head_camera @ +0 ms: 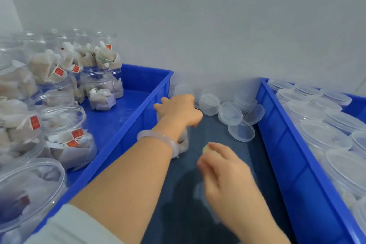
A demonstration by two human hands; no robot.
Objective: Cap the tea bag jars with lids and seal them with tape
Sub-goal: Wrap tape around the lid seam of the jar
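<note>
From my remote station: the person's left hand sits on top of a clear tea bag jar, its grip clamped over the jar's top with fingers curled down round the rim. The hand hides whether a lid is seated under it. The jar stands upright on the dark surface, and a pale bracelet on the left wrist lies just in front of it.

To the jar's right and nearer me, the right hand hangs above the surface, blurred. A small pale thing shows at its fingertips, but I cannot tell whether the grip is pinched on it.

Behind the jar and to its right, loose clear lids lie heaped against the wall, some tilted on edge.

Just left of the jar runs the wall of a blue crate holding uncapped jars of tea bags. Well to the jar's right, a second blue crate holds rows of lidded jars.
</note>
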